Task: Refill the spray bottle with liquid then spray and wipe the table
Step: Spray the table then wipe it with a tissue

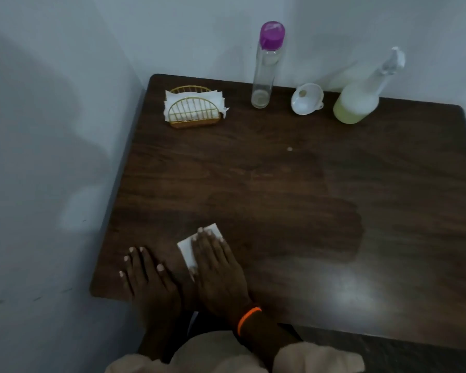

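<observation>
Napkin lies flat under the right hand.

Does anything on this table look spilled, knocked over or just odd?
Only small things. The white funnel lies tipped on its side between the purple-capped bottle and the spray bottle. A darker, damp-looking patch crosses the table, probably a wiping trail, since the right hand presses a tissue flat there.

Both hands lie flat, palms down, fingers extended. The left hand has fingers spread; the right hand sits just beside it, its wrist wearing an orange band.
</observation>
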`<state>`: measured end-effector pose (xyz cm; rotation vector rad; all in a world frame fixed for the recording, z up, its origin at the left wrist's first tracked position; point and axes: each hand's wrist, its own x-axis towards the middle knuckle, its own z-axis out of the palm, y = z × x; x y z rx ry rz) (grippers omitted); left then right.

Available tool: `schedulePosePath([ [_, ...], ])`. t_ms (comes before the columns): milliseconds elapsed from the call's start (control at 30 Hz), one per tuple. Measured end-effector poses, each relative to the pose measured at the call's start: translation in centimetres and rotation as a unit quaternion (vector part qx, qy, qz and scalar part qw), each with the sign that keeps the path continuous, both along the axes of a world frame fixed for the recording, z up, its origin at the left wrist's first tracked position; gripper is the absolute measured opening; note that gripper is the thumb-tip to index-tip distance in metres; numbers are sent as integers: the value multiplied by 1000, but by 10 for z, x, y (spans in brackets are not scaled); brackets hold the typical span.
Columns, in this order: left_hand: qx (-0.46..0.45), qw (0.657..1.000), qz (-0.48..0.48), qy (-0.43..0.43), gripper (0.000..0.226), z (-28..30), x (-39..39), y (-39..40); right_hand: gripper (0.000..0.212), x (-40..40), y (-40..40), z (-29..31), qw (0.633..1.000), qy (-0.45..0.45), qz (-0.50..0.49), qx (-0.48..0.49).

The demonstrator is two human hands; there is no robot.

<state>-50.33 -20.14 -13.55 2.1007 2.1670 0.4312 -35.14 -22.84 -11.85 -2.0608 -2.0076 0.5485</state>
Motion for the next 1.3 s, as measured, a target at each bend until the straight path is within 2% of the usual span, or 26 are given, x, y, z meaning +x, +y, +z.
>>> schedulePosePath([
  [100, -7, 1000, 2, -12, 52, 2, 2, 0, 62, 40, -35, 0, 999, -18, -25, -9],
  [200, -13, 1000, 1, -11, 53, 3, 4, 1, 64, 111, -77, -4, 984, -57, -161, -44],
  [300, -15, 1000, -1, -9, 53, 2, 4, 0, 69, 182, -129, -6, 928, -119, -341, -90],
  [400, -17, 1000, 5, -15, 53, 3, 4, 1, 70, 197, -155, 0, 851, -125, -495, -123],
  [433, -17, 1000, 8, -18, 53, 3, 5, 1, 70, 186, -153, 1, 847, -131, -500, -127],
  [467, -18, 1000, 9, -18, 53, 3, 5, 1, 70, 167, -146, 2, 858, -135, -479, -126],
  [633, -19, 1000, 5, -17, 53, 2, 4, 1, 61, 27, -95, 9, 977, -31, -203, -51],
  [733, -10, 1000, 7, -17, 52, 1, 4, -1, 60, -8, -78, 13, 997, 5, -67, -46],
  [833, 1, 1000, 4, -25, 51, 0, 3, -2, 63, 10, -98, 8, 997, -22, -26, -67],
  [900, 5, 1000, 0, -25, 52, -1, 3, -2, 63, 33, -129, 4, 995, -31, -68, -69],
  [1000, 2, 1000, 2, -28, 52, -3, 3, -1, 65, 90, -184, -2, 975, -61, -196, -89],
  [1167, 3, 999, 4, -32, 51, -2, 4, -2, 74, 187, -247, 8, 880, -87, -446, -139],
  [1233, 2, 999, 8, -34, 51, -1, 6, -3, 75, 198, -240, 9, 866, -92, -469, -148],
  [1300, 0, 999, 9, -34, 51, 0, 6, -2, 73, 185, -217, 7, 890, -110, -422, -134],
])
